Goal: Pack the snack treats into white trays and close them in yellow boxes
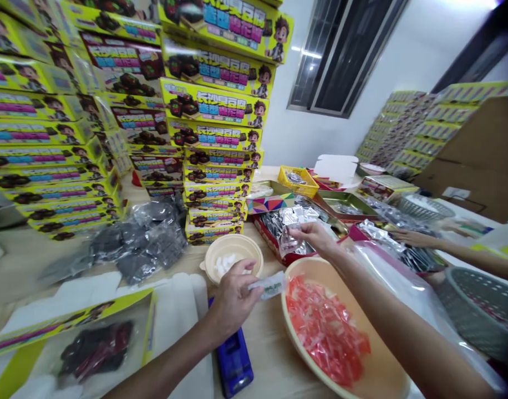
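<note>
My left hand [235, 298] is closed in a pinch on a small clear packet [269, 286] with green print, held just in front of a cream bowl of white pieces [233, 256]. My right hand [313, 235] reaches forward over a red tray [265, 228] of silver foil packets, its fingers closed on one silver foil packet [289, 242]. Below my right arm sits a large cream bowl [364, 367] filled with small red packets [324, 327].
Stacks of yellow toy boxes [214, 105] rise at the back left, with dark bagged parts [141, 241] before them. An open yellow box [66, 343] lies near left, a blue tool [234, 363] beside it. Another person's hand [412, 238] works at right near a grey basket [482, 310].
</note>
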`<state>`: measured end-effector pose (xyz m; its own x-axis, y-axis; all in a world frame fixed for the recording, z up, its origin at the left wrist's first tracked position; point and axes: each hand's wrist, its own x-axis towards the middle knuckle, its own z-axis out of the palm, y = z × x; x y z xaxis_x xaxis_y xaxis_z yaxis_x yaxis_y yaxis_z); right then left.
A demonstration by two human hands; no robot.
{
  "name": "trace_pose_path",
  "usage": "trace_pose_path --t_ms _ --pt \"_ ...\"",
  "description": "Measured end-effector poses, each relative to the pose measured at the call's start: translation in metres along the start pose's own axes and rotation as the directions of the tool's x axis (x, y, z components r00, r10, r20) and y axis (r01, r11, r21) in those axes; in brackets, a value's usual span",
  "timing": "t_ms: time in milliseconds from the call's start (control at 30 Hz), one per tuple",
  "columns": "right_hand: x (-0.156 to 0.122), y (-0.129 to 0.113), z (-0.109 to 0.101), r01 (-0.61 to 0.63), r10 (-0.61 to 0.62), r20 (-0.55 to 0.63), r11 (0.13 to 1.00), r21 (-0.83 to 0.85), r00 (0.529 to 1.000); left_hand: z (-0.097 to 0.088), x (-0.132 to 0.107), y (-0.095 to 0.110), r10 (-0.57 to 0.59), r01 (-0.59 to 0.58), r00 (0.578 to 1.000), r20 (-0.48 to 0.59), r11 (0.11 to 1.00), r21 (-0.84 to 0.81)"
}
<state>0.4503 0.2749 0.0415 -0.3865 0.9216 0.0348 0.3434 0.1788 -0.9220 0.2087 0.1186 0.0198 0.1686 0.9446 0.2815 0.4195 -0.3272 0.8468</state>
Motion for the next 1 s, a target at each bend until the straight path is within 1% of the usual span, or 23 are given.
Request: trace_pose_path --t_ms 100,167,233,300,333,367,433,467,500,567,600,633,700,767,800,833,867,900,967,1000 --pt "-0.029 -0.022 0.042 -0.035 0.027 0.08 0.994 0.102 0.996 0.005 -0.013 0.008 -0.026 0.02 0.998 -0.061 0.995 -0.094" --pt "-0.053 -0.036 0.071 -0.056 0.035 0.183 0.992 0.112 0.982 0.008 -0.024 0.013 -0.057 0.035 0.992 -0.111 0.981 -0.191" --pt "-0.077 -0.048 0.096 -0.101 0.065 0.318 0.99 0.101 0.946 0.007 -0.04 0.017 -0.102 0.051 0.981 -0.167 0.957 -0.284" --pt "-0.095 -0.055 0.117 -0.165 0.109 0.435 0.982 0.093 0.894 -0.002 -0.063 0.02 -0.12 0.051 0.972 -0.202 0.947 -0.318" --pt "-0.102 -0.057 0.126 -0.183 0.119 0.474 0.979 0.092 0.873 -0.01 -0.077 0.021 -0.119 0.051 0.972 -0.201 0.949 -0.312" --pt "-0.107 -0.059 0.136 -0.185 0.119 0.491 0.979 0.089 0.863 -0.022 -0.092 0.021 -0.122 0.061 0.973 -0.195 0.955 -0.292" --pt "-0.113 -0.062 0.154 -0.139 0.09 0.476 0.988 0.068 0.875 -0.052 -0.125 0.016 -0.181 0.137 0.962 -0.206 0.968 -0.212" --pt "-0.116 -0.063 0.163 -0.109 0.072 0.459 0.993 0.054 0.886 -0.07 -0.141 0.01 -0.239 0.203 0.938 -0.252 0.966 -0.161" --pt "-0.118 -0.065 0.173 -0.085 0.059 0.438 0.995 0.041 0.897 -0.088 -0.155 0.001 -0.298 0.278 0.899 -0.322 0.955 -0.108" --pt "-0.121 -0.069 0.193 -0.07 0.049 0.404 0.997 0.037 0.913 -0.124 -0.176 -0.023 -0.374 0.405 0.801 -0.468 0.914 -0.038" --pt "-0.122 -0.07 0.204 -0.073 0.047 0.389 0.996 0.052 0.92 -0.139 -0.181 -0.037 -0.391 0.444 0.771 -0.503 0.896 -0.015" --pt "-0.122 -0.072 0.216 -0.077 0.042 0.372 0.994 0.079 0.927 -0.152 -0.185 -0.05 -0.4 0.47 0.763 -0.508 0.883 0.011" --pt "-0.119 -0.073 0.24 -0.081 0.028 0.32 0.985 0.154 0.947 -0.168 -0.19 -0.07 -0.388 0.489 0.784 -0.485 0.867 0.098" --pt "-0.11 -0.073 0.265 -0.075 0.022 0.244 0.975 0.208 0.97 -0.178 -0.199 -0.079 -0.322 0.471 0.806 -0.497 0.857 0.208" --pt "-0.103 -0.072 0.276 -0.068 0.023 0.205 0.974 0.215 0.978 -0.183 -0.208 -0.082 -0.276 0.455 0.807 -0.522 0.854 0.252" --pt "-0.095 -0.071 0.287 -0.056 0.021 0.168 0.977 0.207 0.986 -0.189 -0.218 -0.084 -0.231 0.444 0.796 -0.559 0.851 0.281" --pt "-0.087 -0.071 0.295 -0.034 0.01 0.13 0.982 0.184 0.991 -0.196 -0.23 -0.086 -0.198 0.451 0.768 -0.61 0.842 0.295" --pt "-0.078 -0.071 0.302 0.003 -0.016 0.088 0.989 0.147 0.996 -0.207 -0.242 -0.09 -0.181 0.476 0.722 -0.668 0.83 0.29" --pt "-0.059 -0.075 0.309 0.125 -0.125 0.029 0.992 0.013 0.992 -0.235 -0.26 -0.101 -0.167 0.536 0.598 -0.784 0.81 0.236" --pt "-0.051 -0.079 0.31 0.193 -0.192 0.03 0.978 -0.08 0.981 -0.252 -0.264 -0.107 -0.163 0.547 0.557 -0.814 0.81 0.212"
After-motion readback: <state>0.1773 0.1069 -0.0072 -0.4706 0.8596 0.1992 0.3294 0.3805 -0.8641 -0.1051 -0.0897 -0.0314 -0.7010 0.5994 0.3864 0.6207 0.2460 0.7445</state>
